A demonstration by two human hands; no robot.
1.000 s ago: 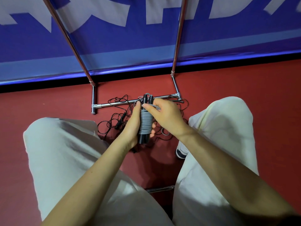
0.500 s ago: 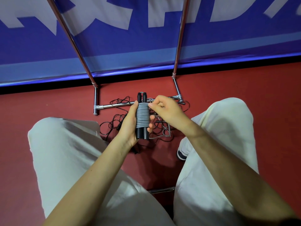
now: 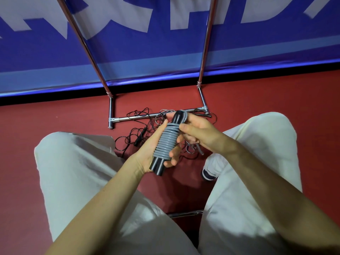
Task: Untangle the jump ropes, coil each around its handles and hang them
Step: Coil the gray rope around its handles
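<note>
Jump rope, grey (image 3: pixel 166 142): cord wound in tight, even turns around two black handles (image 3: pixel 157 166) held side by side. The bundle is tilted, upper end toward 1 o'clock, lower end toward 7 o'clock, and sits in mid-air between the person's knees, above the floor.

Left hand (image 3: pixel 150 150): curled round the bundle from the 9 o'clock side, thumb along the coil, fingertips showing on the far side near the lower end.

Right hand (image 3: pixel 199 134): at the upper end of the bundle, fingers curled, thumb pressed against the top turns. A loose grey cord end (image 3: pixel 199 150) trails out below this hand.

Tangled black ropes (image 3: pixel 136 133): lying on the red floor (image 3: pixel 55 118) behind the hands, at 12 o'clock from the bundle, partly draped over the low crossbar of a chrome rack (image 3: pixel 139 116). The rack's two uprights rise toward the top edge in front of a blue banner (image 3: pixel 147 52) with large pale lettering.

Person: seated, pale trousers (image 3: pixel 77 172), one shoe (image 3: pixel 208 173) visible at 4 o'clock from the bundle.
</note>
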